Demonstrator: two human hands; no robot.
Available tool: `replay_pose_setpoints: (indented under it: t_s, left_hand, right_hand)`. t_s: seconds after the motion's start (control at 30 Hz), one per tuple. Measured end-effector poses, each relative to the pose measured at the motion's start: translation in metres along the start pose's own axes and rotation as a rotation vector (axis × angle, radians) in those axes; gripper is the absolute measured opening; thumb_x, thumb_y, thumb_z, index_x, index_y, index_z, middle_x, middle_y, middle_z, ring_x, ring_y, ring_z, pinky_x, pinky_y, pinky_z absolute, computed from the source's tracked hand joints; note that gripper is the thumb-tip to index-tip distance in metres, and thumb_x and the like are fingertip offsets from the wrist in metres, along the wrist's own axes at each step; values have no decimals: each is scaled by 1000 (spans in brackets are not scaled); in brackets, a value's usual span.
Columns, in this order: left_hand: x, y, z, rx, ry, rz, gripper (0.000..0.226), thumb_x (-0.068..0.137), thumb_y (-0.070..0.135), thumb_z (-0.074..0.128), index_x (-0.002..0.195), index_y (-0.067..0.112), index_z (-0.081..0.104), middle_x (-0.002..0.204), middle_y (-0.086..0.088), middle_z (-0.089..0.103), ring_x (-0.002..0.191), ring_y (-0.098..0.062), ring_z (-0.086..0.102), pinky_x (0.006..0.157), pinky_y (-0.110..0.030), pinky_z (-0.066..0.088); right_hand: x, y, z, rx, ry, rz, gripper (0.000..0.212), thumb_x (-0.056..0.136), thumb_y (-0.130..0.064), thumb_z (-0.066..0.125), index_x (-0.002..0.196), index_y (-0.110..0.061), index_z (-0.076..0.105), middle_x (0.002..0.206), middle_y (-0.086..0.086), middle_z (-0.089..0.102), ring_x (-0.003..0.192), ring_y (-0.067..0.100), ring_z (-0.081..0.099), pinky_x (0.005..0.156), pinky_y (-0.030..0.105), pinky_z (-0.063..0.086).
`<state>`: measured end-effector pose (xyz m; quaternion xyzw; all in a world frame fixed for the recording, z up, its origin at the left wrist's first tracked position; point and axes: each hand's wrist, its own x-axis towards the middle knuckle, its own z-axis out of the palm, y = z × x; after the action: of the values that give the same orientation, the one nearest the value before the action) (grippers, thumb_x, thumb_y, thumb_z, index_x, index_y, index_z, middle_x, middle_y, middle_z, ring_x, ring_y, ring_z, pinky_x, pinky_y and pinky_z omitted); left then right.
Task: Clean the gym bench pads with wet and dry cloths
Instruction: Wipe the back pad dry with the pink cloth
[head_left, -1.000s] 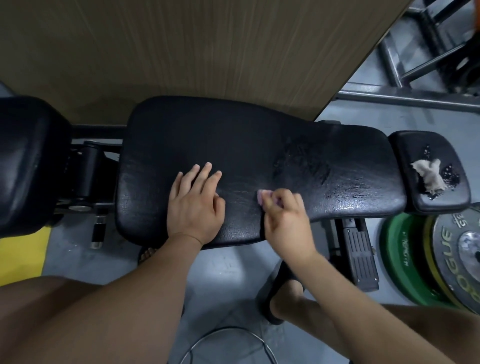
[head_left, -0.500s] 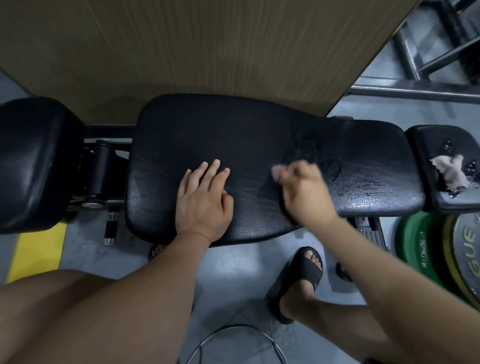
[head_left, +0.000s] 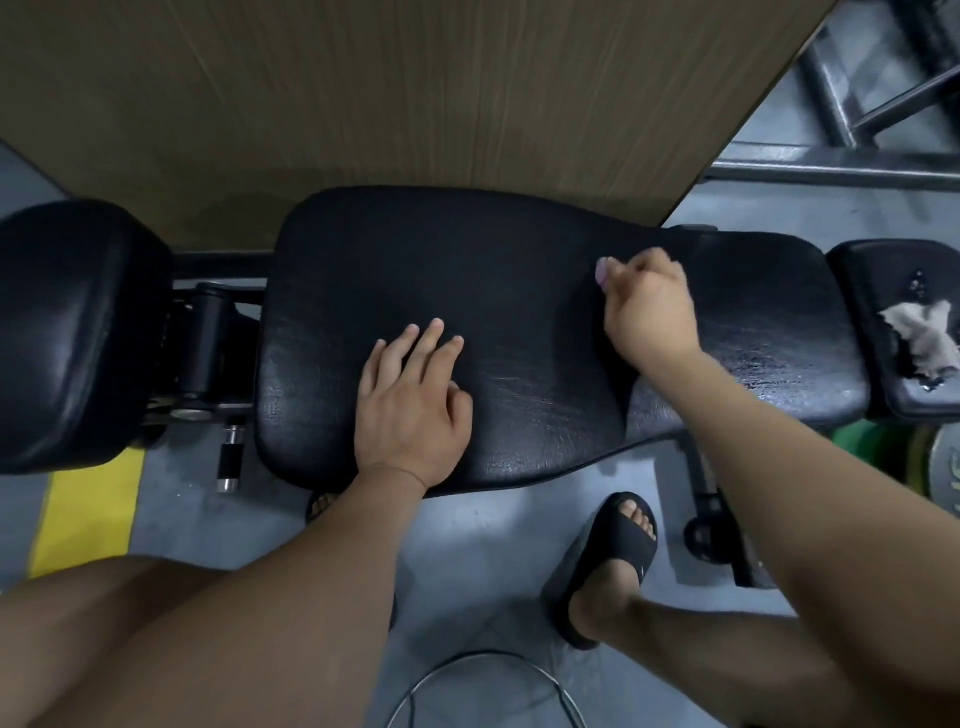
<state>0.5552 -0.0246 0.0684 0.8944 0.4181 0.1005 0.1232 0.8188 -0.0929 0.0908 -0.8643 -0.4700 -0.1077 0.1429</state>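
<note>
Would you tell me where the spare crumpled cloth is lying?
The crumpled cloth lies at the head view's far right, on the small end pad, beyond the right hand.

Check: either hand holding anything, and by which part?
Right hand grips a small pinkish cloth bunched in its curled fingers; only a corner shows. Left hand lies flat on the bench pad, holding nothing.

Main bench pad (head_left: 467, 270): black, fine crease pattern, speckled glossy sheen at its right end. Left pad (head_left: 67, 332): glossy black. End pad (head_left: 862, 280): black. Crumpled cloth (head_left: 922, 332) on it: pale beige-grey. Small cloth (head_left: 602, 270) in right hand (head_left: 649, 312): pale pink-lilac. Panel (head_left: 363, 93): brown, wood-grain streaks. Floor (head_left: 467, 545): grey; stripe (head_left: 88, 514): yellow. Weight plate (head_left: 862, 441): green. Sandal (head_left: 618, 551): black.
</note>
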Motion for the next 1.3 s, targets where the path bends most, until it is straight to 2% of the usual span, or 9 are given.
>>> replay_pose_setpoints:
  t_s: [0.07,0.27,0.47,0.67,0.77,0.87,1.03,1.17,1.3]
  left_hand:
    - [0,0,1,-5,2,-2,54,93,32,38,144,25,53,158,4,43,150,-20,28,126,-47,17]
    - [1,0,1,7,6,-6,54,92,32,39,144,26,54,158,4,44,150,-21,29,125,-47,18]
    - [2,0,1,11,-4,-3,54,92,33,38,144,26,53,159,4,42,150,-21,29,125,-47,18]
    - [2,0,1,20,-10,-4,55,92,33,37,144,26,53,159,4,43,149,-21,30,125,-46,17]
    - [2,-1,1,27,-18,-4,55,92,33,37,145,27,52,159,5,42,150,-21,28,126,-45,16]
    - [2,-1,1,30,-19,-2,55,92,33,36,144,27,52,159,5,42,150,-21,28,126,-45,15]
    - [2,0,1,20,-11,-7,56,91,33,37,144,26,54,159,5,43,149,-21,30,125,-47,18]
    - [3,-1,0,15,-19,-2,57,90,34,37,144,26,53,159,5,41,150,-20,29,125,-46,17]
    - [2,0,-1,3,-17,-6,58,89,35,37,144,26,52,160,5,40,150,-20,29,125,-46,18]
  right_hand:
    - [-3,-11,2,6,29,68,20,97,-9,53,89,-7,72,90,17,57,72,37,52,66,34,38]
    - [-35,-19,-5,131,-94,-266,21,101,-16,54,107,-12,73,94,9,55,79,33,50,67,36,44]
    - [32,-8,17,64,36,39,18,96,-8,54,90,-5,71,92,17,57,80,37,54,65,39,50]
    - [9,-17,13,221,-95,-314,18,99,-16,58,103,-10,75,92,10,57,79,32,51,70,36,49]
    - [55,11,24,156,-18,-89,25,101,-21,54,95,-7,74,94,18,56,87,39,54,74,45,53]
    - [63,-16,31,121,-53,112,23,97,-13,48,96,-8,70,103,16,54,97,36,50,75,30,39]
    - [49,-29,37,229,-66,-219,16,99,-13,58,101,-9,73,95,11,56,85,30,51,73,31,47]
    - [90,-37,38,142,-135,181,22,99,-10,48,105,-14,69,115,16,52,106,32,47,79,27,37]
    - [82,-81,49,263,-220,-62,20,97,-10,50,106,-11,67,110,7,49,101,14,40,86,29,44]
